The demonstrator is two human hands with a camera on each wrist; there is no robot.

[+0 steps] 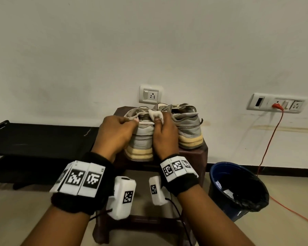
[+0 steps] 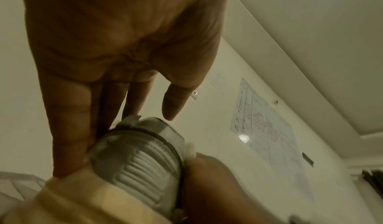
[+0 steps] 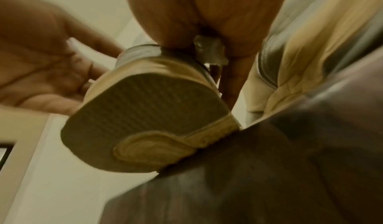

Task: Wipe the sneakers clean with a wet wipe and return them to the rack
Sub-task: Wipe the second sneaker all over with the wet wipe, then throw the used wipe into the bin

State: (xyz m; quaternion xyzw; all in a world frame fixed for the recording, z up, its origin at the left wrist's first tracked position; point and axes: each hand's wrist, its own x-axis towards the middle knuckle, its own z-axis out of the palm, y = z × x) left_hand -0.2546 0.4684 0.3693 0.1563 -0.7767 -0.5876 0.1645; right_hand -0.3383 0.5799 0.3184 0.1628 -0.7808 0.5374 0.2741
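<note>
left hand (image 1: 114,132): nearest, grips the left side of the near sneaker's (image 1: 142,139) heel, fingers curled round its collar.
right hand (image 1: 164,134): pinches a white wet wipe (image 1: 155,113) against the same sneaker's collar.
near sneaker: heel tilted up off the brown stool (image 1: 196,155).
second sneaker (image 1: 187,126): just beside it, on the stool.
rack (image 1: 34,137): black, left.
bin (image 1: 238,189): right, on the floor.

Dim indoor light, wide-angle edge distortion; wrist views blurred, yellowish
</note>
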